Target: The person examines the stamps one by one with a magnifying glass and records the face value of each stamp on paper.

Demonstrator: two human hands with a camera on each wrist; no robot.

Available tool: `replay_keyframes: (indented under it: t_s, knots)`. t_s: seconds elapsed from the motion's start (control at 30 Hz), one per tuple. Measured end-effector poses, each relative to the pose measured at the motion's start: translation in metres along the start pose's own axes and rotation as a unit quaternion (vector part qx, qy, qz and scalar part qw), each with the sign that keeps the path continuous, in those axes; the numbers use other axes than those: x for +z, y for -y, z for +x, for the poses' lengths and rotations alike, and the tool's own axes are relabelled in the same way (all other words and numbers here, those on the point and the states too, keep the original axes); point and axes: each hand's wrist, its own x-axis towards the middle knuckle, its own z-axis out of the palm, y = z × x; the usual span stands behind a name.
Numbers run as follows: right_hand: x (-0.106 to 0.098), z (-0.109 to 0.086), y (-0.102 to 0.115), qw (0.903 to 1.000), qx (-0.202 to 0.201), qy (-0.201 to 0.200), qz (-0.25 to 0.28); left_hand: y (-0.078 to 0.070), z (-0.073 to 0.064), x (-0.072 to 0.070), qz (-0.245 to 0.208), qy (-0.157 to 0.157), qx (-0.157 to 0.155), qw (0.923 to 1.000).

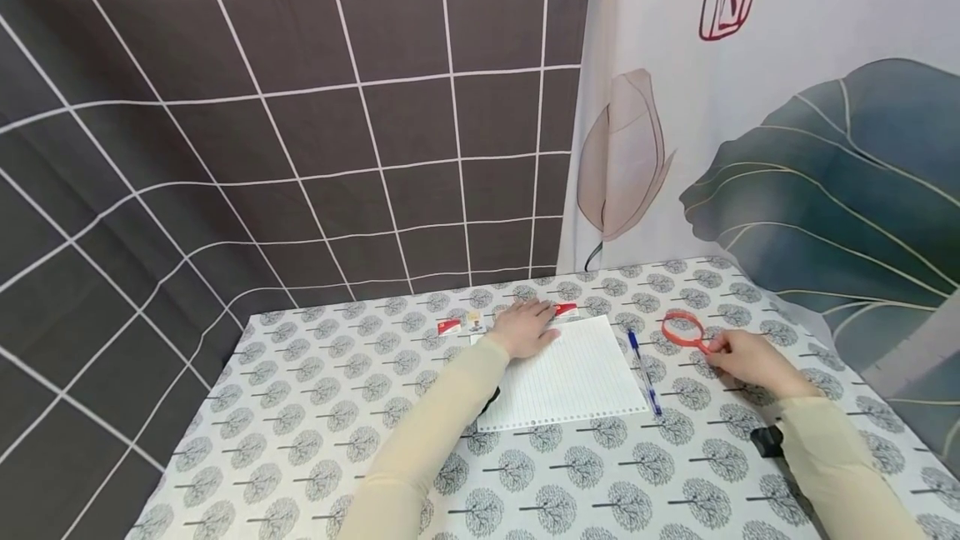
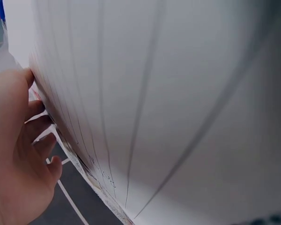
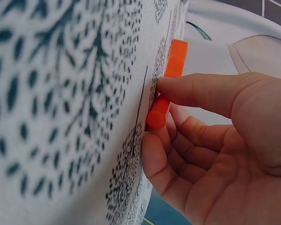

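Observation:
A sheet of lined paper (image 1: 573, 377) with holes along its near edge lies on the table. My left hand (image 1: 525, 328) rests on its far left part, fingers stretched toward a small red-and-white card (image 1: 566, 308). In the left wrist view the thumb touches the edge of the paper (image 2: 98, 93). To the right, my right hand (image 1: 752, 359) pinches the handle of an orange-red magnifying glass (image 1: 702, 346) between thumb and fingers. Its ring points away to the left, low over the tablecloth. The right wrist view shows the orange handle (image 3: 177, 58) passing under the thumb.
A blue pen (image 1: 643, 371) lies just right of the paper. Another red-and-white card (image 1: 449, 327) and a small picture card (image 1: 475, 322) lie beyond the paper's far left corner. A tree-print cloth (image 1: 337, 415) covers the table; a dark grid curtain (image 1: 390, 123) hangs behind.

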Motion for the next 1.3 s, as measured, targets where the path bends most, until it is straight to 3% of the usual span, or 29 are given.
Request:
replay_keyframes:
  t_s: [0.2,0.37,0.73,0.97,1.3]
  knots:
    - [0.003,0.003,0.000,1.0000,0.003,-0.004,0.004,0.000,0.000,0.001,-0.013,0.001,0.002,0.9999]
    - [0.005,0.009,0.006,0.9994,-0.020,-0.027,0.010,0.000,0.004,0.000,-0.020,0.003,0.009,0.9998]
    - [0.009,0.034,0.053,0.9937,-0.076,-0.072,0.039,0.000,0.003,-0.003,-0.040,0.006,0.003,0.9992]
    - [0.020,0.048,0.078,0.9902,-0.106,-0.067,0.061,0.001,0.002,-0.004,-0.051,0.003,-0.006,0.9987]
    - [0.044,0.056,0.099,0.9851,-0.147,-0.043,0.077,0.002,0.002,0.005,-0.063,0.015,-0.015,0.9978]
